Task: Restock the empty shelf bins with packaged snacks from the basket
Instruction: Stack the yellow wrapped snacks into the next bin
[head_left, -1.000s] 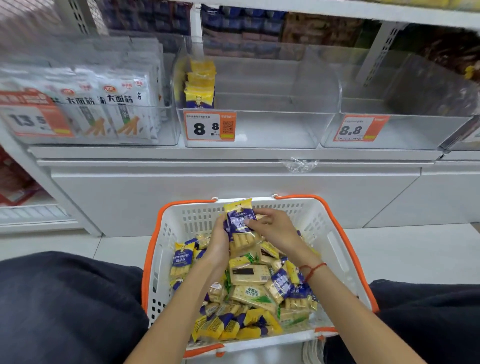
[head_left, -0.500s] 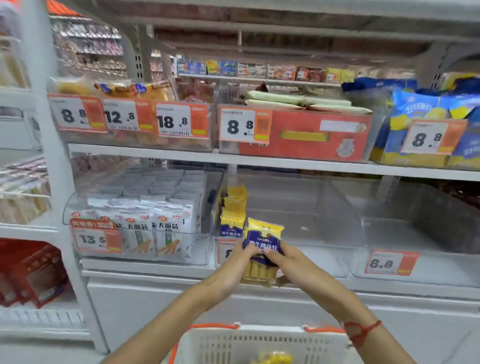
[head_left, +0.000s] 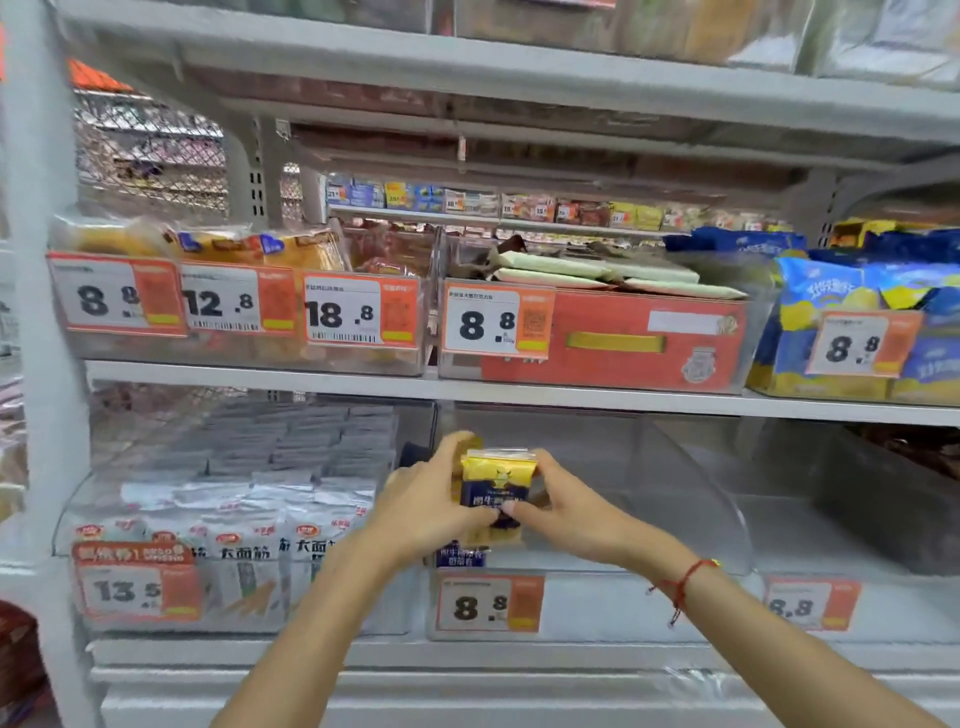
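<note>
Two hands meet at the middle of the lower shelf (head_left: 467, 660), holding one snack pack between them. At that shelf's left end, a clear bin (head_left: 156, 519) is packed with rows of white and silver packets (head_left: 249, 540), and a price tag (head_left: 137, 587) reading 13.5 hangs on its front. Just right of it, the left hand (head_left: 431, 504) grips the left side of the yellow and dark blue snack pack (head_left: 496, 491), its fingers (head_left: 457, 447) curled over the pack's upper left edge and its thumb pressed on the lower front. The pack stands upright, held over the left front part of the middle clear bin (head_left: 675, 467), whose front bears an 8.8 tag (head_left: 488, 605); below the hands a blue strip of another pack (head_left: 460, 556) shows at that bin's left front corner. The right hand (head_left: 566, 506) holds the pack's right side, fingers (head_left: 543, 460) wrapped behind its right edge and thumb meeting the left thumb on the front, so both hands pinch the pack. A red string bracelet (head_left: 680, 584) circles the right wrist. Further right, another clear bin (head_left: 857, 493) sits at the shelf's right end with its own 8.8 tag (head_left: 810, 603). On the shelf above (head_left: 519, 389), from left to right, bins carry tags 8.8, 12.8, 18.8 and 8.8, then an orange carton (head_left: 623, 343) and blue and yellow bags (head_left: 831, 312).
</note>
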